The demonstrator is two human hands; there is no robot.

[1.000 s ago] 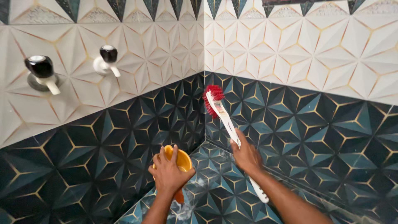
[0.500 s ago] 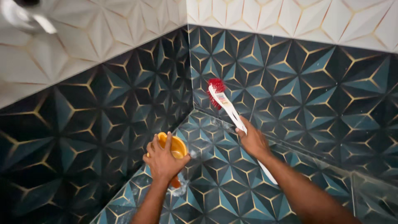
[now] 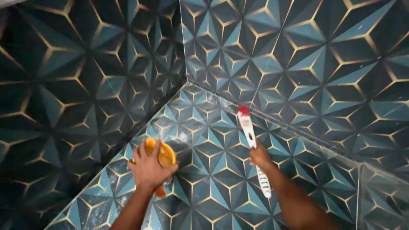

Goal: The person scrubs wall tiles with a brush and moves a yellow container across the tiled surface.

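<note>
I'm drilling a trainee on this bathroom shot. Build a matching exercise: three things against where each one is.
Things:
1. orange container
2. brush
3. white residue

Places:
A. on the floor tiles near the corner
B. under the left hand
C. in the right hand, red bristles toward the wall

Pairs: 1-B, 2-C, 3-A

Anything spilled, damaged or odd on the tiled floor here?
Whitish powdery or soapy streaks lie on the floor tiles beside the orange container under the left hand. The right hand holds a brush. No tile damage shows.
</note>
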